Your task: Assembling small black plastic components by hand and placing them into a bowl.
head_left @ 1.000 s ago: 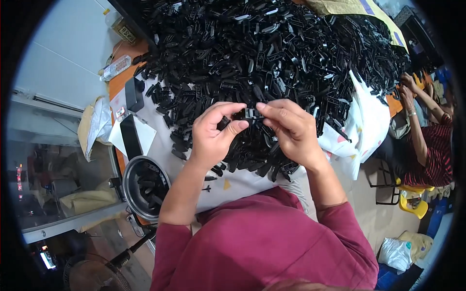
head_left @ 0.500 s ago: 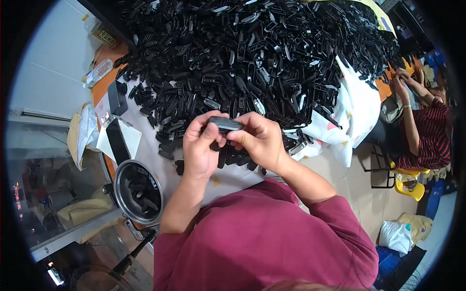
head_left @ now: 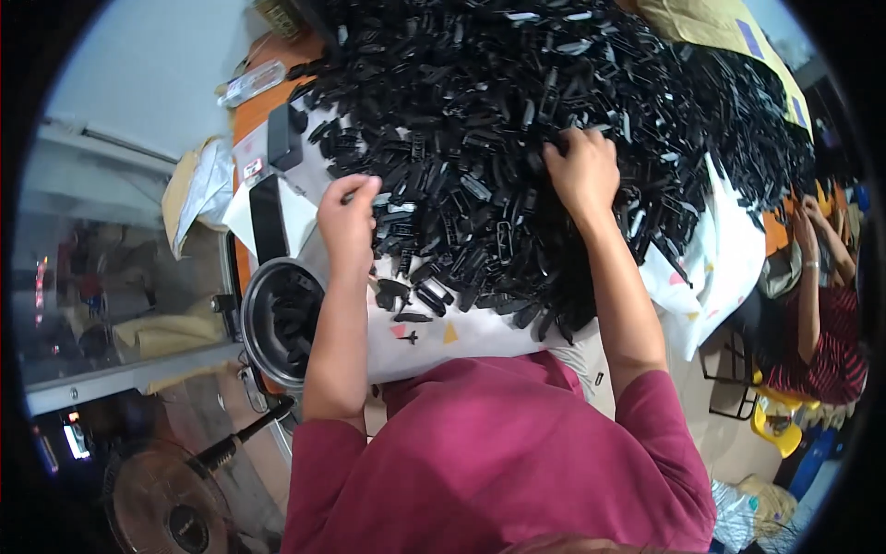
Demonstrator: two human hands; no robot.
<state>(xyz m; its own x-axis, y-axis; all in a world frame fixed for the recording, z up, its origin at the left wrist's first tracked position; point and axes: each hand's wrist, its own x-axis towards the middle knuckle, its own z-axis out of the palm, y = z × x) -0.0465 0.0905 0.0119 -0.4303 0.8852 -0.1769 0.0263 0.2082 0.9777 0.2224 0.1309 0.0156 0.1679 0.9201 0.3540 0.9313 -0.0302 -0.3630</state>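
Note:
A wide heap of small black plastic parts covers the table. My right hand reaches into the middle of it with bent fingers; the tips are among the parts, and what they grip is hidden. Near the heap's left edge, my left hand is raised and closed. A bit of a dark piece shows between its thumb and fingers, mostly covered. Below that hand, a few loose black parts lie on the white patterned cloth. Left of my left forearm stands a round metal bowl holding more black parts.
At the left lie a black phone, a dark box and a clear plastic bottle. A fan stands lower left. Another person in a striped shirt sits at the right, near a yellow stool.
My hands have come apart from the black piece they held together. The right went forward and right into the heap; the left moved to the left. The view has shifted too.

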